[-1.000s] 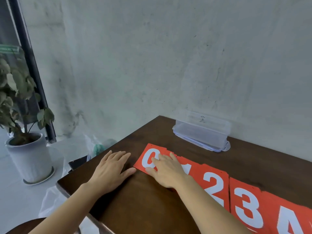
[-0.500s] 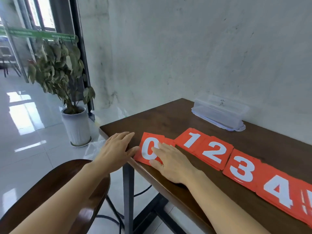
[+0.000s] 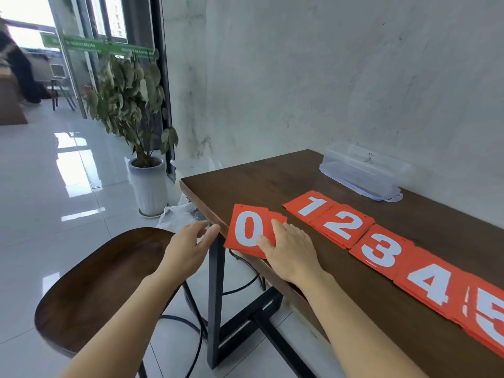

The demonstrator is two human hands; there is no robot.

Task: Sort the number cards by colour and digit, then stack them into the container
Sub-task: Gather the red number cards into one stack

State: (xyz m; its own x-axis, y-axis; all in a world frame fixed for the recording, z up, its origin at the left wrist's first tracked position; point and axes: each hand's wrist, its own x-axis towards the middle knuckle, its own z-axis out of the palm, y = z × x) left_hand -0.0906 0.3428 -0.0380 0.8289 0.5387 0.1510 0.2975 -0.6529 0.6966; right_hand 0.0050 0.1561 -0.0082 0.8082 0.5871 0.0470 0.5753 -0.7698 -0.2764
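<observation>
Gathering the 0 pile (image 3: 246,231) at the worktop's (image 3: 272,184) corner, the right hand (image 3: 291,252) presses it, fingers (image 3: 278,228) straight. The open left hand (image 3: 185,249) should grip its overhang.

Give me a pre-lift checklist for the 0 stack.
1. 0 stack over the table near edge: ok.
2. Right hand flat on it, pressing: ok.
3. Grip on the stack: not ok, no fingers curled round it.
4. Left hand open by the corner, off the stack: ok.
5. Stack squared: not ok, edges fanned at its right.
6. Container open: cannot tell.
</observation>
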